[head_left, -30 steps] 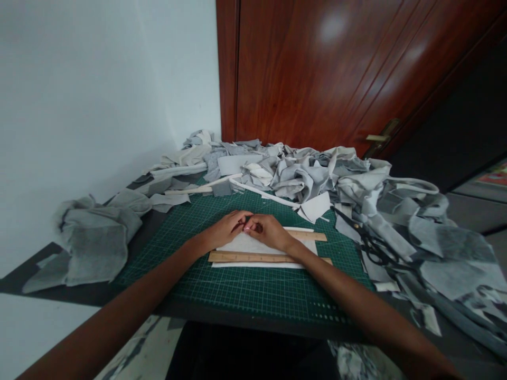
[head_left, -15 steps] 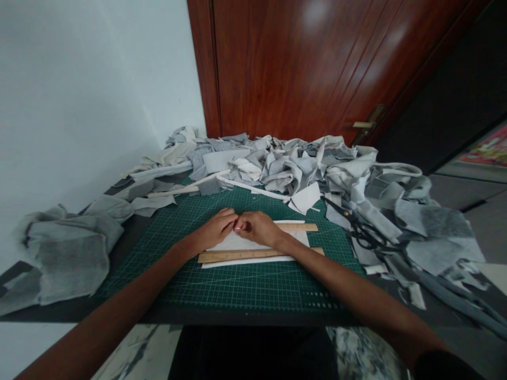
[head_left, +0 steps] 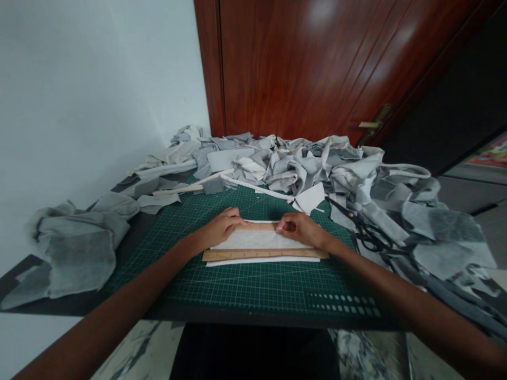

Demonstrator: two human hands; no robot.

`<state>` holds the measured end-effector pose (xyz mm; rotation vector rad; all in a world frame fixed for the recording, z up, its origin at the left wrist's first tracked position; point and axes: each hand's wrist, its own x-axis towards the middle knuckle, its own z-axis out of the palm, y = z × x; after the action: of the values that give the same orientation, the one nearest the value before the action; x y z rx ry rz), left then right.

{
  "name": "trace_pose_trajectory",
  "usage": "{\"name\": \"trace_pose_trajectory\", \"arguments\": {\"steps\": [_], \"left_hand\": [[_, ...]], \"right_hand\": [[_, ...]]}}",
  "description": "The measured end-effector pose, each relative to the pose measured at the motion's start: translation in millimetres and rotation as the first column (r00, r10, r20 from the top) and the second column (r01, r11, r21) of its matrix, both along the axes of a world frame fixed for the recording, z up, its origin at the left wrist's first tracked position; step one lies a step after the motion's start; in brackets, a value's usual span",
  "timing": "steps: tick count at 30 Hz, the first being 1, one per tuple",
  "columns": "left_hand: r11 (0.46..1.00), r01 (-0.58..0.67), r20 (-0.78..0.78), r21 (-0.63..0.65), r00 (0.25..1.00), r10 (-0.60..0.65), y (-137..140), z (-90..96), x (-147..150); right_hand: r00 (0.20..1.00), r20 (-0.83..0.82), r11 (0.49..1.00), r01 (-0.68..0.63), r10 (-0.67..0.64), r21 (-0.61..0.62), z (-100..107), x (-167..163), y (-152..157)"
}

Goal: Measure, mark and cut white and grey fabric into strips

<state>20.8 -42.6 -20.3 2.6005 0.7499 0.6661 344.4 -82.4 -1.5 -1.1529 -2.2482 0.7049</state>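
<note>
A strip of white cloth (head_left: 261, 242) lies flat on the green cutting mat (head_left: 237, 290). Two wooden rulers rest across it: the near ruler (head_left: 265, 255) along the front edge and the far ruler (head_left: 259, 226) along the back edge. My left hand (head_left: 225, 228), fingers closed, is at the left end of the far ruler and the cloth's back edge. Toward the right end, my right hand (head_left: 301, 229) has thumb and forefinger pinched at that same edge. Cloth shows beyond both rulers; its fold between my fingertips is too small to see clearly.
Heaped grey and white fabric scraps (head_left: 289, 171) line the back of the table. Black scissors (head_left: 366, 235) lie on scraps at the right. A bundled grey cloth (head_left: 81, 253) sits at the left. Behind stand a wooden door (head_left: 297, 68) and a white wall (head_left: 99, 79).
My hands were together at the middle of the far ruler. My right hand has moved right along the cloth's back edge, uncovering the ruler's middle; my left hand stayed near the left end.
</note>
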Motion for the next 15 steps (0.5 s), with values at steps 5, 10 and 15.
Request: {"name": "trace_pose_trajectory", "arguments": {"steps": [5, 10, 15], "left_hand": [[1.000, -0.015, 0.001, 0.000, 1.000, 0.015, 0.5, -2.5, 0.2], [0.999, -0.045, 0.022, 0.004, 0.999, 0.045, 0.7, -5.1, 0.6], [1.000, -0.026, 0.039, 0.002, 0.999, 0.026, 1.7, -7.0, 0.1]], "right_hand": [[0.994, -0.098, 0.998, -0.051, 0.049, -0.021, -3.3, -27.2, 3.1], [0.992, -0.088, 0.995, -0.083, 0.087, 0.046, -4.1, -82.1, 11.7], [0.996, -0.065, 0.996, -0.060, 0.064, 0.061, -5.4, -112.0, 17.3]]}}
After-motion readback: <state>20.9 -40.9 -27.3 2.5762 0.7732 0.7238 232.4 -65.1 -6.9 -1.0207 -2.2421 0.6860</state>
